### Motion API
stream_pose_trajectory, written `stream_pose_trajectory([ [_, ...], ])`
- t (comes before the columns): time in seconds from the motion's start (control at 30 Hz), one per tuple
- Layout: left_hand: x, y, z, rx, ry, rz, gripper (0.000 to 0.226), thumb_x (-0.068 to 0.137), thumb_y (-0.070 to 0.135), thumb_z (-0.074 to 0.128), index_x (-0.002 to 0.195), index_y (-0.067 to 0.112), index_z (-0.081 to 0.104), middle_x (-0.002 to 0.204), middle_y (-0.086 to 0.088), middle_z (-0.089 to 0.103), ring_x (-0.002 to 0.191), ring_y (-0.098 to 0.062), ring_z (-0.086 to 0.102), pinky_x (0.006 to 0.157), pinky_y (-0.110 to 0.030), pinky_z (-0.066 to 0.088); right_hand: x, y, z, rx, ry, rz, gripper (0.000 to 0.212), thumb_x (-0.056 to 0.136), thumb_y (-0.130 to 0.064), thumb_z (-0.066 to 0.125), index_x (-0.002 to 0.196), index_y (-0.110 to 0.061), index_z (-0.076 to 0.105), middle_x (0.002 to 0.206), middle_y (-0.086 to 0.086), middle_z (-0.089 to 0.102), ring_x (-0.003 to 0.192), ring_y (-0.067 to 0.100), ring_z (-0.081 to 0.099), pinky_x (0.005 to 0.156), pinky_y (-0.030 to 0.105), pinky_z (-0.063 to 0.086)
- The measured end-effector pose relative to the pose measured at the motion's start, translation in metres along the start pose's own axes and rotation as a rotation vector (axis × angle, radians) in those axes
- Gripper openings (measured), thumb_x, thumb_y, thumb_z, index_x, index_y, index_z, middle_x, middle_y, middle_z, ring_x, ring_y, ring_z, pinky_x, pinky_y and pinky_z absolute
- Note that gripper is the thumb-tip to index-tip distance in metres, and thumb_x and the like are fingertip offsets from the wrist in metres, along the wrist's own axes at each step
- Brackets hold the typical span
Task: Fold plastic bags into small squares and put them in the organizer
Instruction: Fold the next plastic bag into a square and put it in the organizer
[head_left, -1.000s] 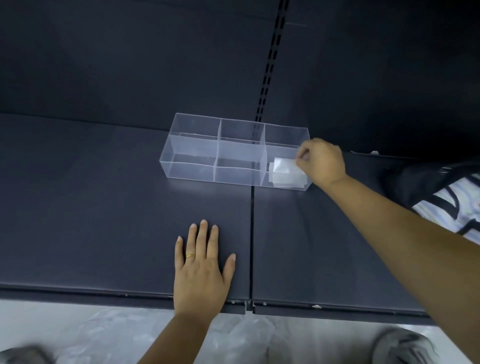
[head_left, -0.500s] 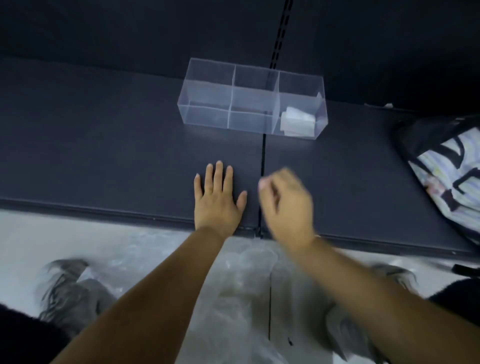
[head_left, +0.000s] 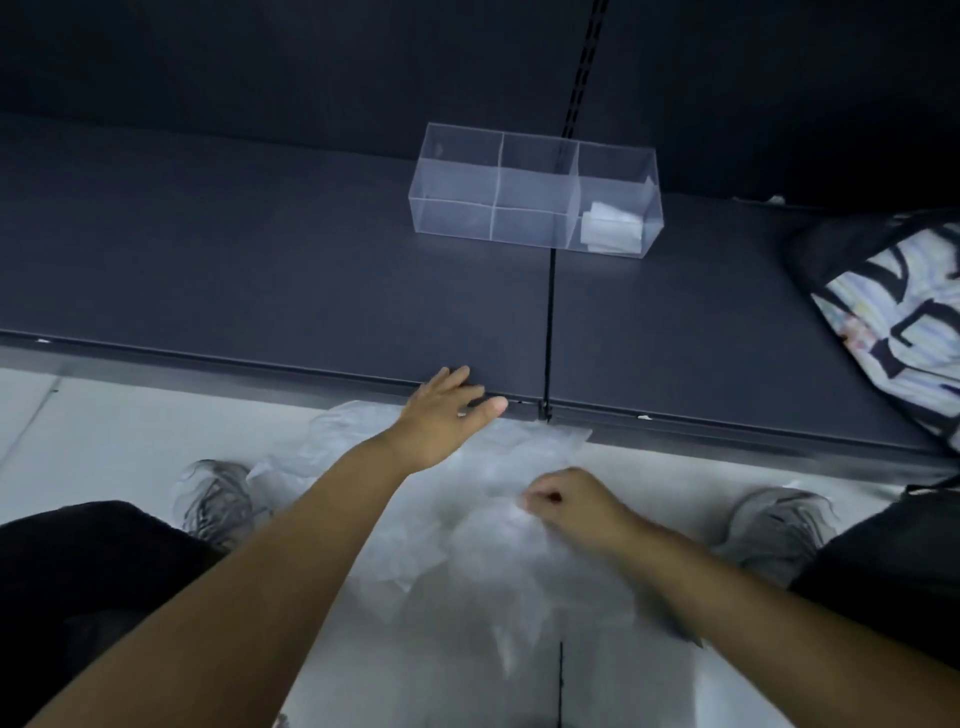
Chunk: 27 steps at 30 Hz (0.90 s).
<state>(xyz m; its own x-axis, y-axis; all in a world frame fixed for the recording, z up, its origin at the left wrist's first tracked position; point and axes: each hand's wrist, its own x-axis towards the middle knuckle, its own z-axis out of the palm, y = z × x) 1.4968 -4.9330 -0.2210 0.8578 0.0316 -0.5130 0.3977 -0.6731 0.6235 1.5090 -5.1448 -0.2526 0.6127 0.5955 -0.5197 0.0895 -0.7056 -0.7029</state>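
Left hand (head_left: 441, 415) spread, fingertips on shelf (head_left: 260, 270) edge — right hand (head_left: 571, 506) pinches plastic bags (head_left: 488, 566).

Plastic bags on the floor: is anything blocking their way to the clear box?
Nothing visible. The right hand pinches the plastic bags; the shelf up to the organizer is bare. The left hand is at the shelf's edge, to the left.

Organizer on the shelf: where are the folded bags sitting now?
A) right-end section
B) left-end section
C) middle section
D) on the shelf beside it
A: the white folded bags show through the clear wall of the organizer in its right-end section, the end nearest the patterned bag.
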Motion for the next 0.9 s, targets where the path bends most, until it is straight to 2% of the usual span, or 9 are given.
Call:
stream_pose_trajectory([
  [0.07, -0.025, 0.022, -0.004, -0.378, -0.159, -0.016, 0.044, 0.076, 0.075, 0.049, 0.112, 0.053, 0.057, 0.128, 0.024, 0.054, 0.131, -0.003, 0.041, 0.100, -0.022, 0.034, -0.003, -0.026, -0.043, 0.059, 0.023, -0.026, 0.045, 0.091, -0.024, 0.065, 0.050, -0.016, 0.048, 0.048, -0.011, 0.042, 0.047, 0.000, 0.037, 0.052, 0.018, 0.032],
  [0.17, -0.048, 0.053, 0.002, -0.573, -0.123, 0.107, 0.021, 0.077, 0.049, 0.074, 0.083, 0.029, 0.071, 0.081, 0.013, 0.070, 0.077, -0.005, 0.065, 0.069, -0.018, 0.047, -0.036, -0.060, -0.100, 0.365, 0.167, -0.021, 0.018, 0.086, -0.032, 0.069, 0.075, -0.018, 0.070, 0.072, -0.004, 0.070, 0.063, 0.006, 0.061, 0.063, 0.020, 0.049],
  [0.3, -0.065, 0.066, -0.006, -0.653, 0.268, 0.127, 0.029, 0.074, 0.034, 0.081, 0.087, 0.011, 0.067, 0.081, -0.004, 0.071, 0.072, -0.017, 0.066, 0.068, -0.031, 0.053, -0.072, -0.078, -0.122, 0.369, 0.141, -0.016, 0.044, 0.075, -0.069, 0.060, 0.109, -0.041, 0.062, 0.106, -0.021, 0.065, 0.094, -0.005, 0.062, 0.081, 0.019, 0.045],
  [0.43, -0.089, 0.065, -0.010, -0.886, 0.277, 0.143, 0.026, 0.069, 0.042, 0.080, 0.084, 0.021, 0.073, 0.084, 0.002, 0.075, 0.076, -0.013, 0.071, 0.067, -0.025, 0.054, -0.091, -0.078, -0.118, 0.331, 0.407, -0.137, 0.019, 0.080, -0.025, 0.076, 0.078, -0.009, 0.068, 0.070, -0.001, 0.064, 0.064, 0.010, 0.058, 0.070, 0.027, 0.046],
  [0.53, -0.099, 0.059, -0.013, -1.019, 0.366, 0.077, 0.016, 0.076, 0.037, 0.076, 0.077, 0.021, 0.074, 0.086, 0.000, 0.074, 0.078, -0.013, 0.068, 0.073, -0.028, 0.055, -0.107, -0.065, -0.130, 0.356, 0.466, -0.123, 0.011, 0.077, -0.017, 0.078, 0.080, -0.013, 0.068, 0.079, 0.000, 0.066, 0.075, 0.013, 0.058, 0.078, 0.032, 0.046],
  [0.63, -0.107, 0.068, -0.015, -0.977, 0.550, 0.152, 0.016, 0.087, 0.014, 0.069, 0.073, 0.021, 0.071, 0.078, 0.008, 0.072, 0.075, -0.002, 0.066, 0.068, -0.013, 0.050, -0.125, -0.070, -0.142, -0.079, 0.004, 0.047, 0.084, 0.060, -0.061, 0.079, 0.133, -0.032, 0.048, 0.132, -0.019, 0.049, 0.118, 0.003, 0.049, 0.103, 0.030, 0.039],
  [0.7, -0.112, 0.087, -0.008, -0.964, 0.530, 0.219, 0.014, 0.087, 0.008, 0.067, 0.076, 0.017, 0.071, 0.075, 0.009, 0.071, 0.074, -0.002, 0.065, 0.066, -0.010, 0.048, -0.119, -0.084, -0.128, 0.013, 0.111, -0.002, 0.103, 0.057, -0.075, 0.072, 0.143, -0.036, 0.032, 0.140, -0.021, 0.038, 0.125, 0.002, 0.042, 0.106, 0.029, 0.037],
  [0.8, -0.116, 0.106, 0.011, -0.977, 0.445, 0.263, 0.007, 0.087, 0.010, 0.068, 0.083, 0.015, 0.071, 0.075, 0.009, 0.071, 0.073, -0.005, 0.064, 0.066, -0.012, 0.048, -0.103, -0.100, -0.092, 0.198, 0.525, -0.177, 0.046, 0.080, -0.041, 0.073, 0.121, -0.027, 0.057, 0.118, -0.011, 0.058, 0.092, -0.006, 0.056, 0.079, 0.023, 0.049],
  [0.9, -0.108, 0.095, -0.001, -0.907, 0.297, 0.231, 0.042, 0.081, 0.044, 0.071, 0.121, 0.034, 0.061, 0.112, 0.026, 0.060, 0.105, 0.005, 0.052, 0.081, -0.013, 0.042, -0.099, -0.097, -0.096, 0.310, 0.384, -0.317, 0.006, 0.088, -0.019, 0.069, 0.091, -0.014, 0.071, 0.094, -0.001, 0.072, 0.080, 0.004, 0.067, 0.071, 0.025, 0.053],
])
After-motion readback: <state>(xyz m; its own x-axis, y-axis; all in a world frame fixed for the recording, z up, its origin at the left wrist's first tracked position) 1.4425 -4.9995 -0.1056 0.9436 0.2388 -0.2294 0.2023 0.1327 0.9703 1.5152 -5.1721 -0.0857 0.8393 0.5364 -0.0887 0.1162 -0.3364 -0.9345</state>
